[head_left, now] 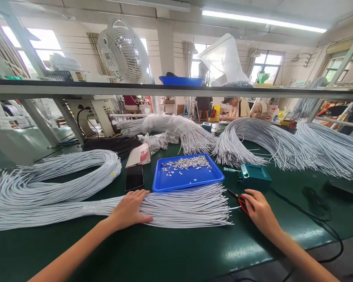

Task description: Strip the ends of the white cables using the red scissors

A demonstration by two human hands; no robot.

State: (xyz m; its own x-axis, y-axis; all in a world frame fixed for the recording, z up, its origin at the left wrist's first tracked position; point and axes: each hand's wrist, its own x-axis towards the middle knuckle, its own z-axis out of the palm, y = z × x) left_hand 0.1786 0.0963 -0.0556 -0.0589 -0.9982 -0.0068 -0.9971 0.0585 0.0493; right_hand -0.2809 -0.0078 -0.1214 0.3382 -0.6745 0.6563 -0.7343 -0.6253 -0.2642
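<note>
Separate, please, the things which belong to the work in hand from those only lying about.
Likely in the job:
white wire bundle, under the left hand
red-handled tool, at the right hand
blue tray with small metal pieces, beside the bundle

Apparently just lying about:
black phone
white fan, on the shelf

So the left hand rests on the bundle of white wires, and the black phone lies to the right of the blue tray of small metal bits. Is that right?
Not quite: the black phone lies to the left of the blue tray of small metal bits, as the head view shows. The left hand does rest on the bundle of white wires.
</note>
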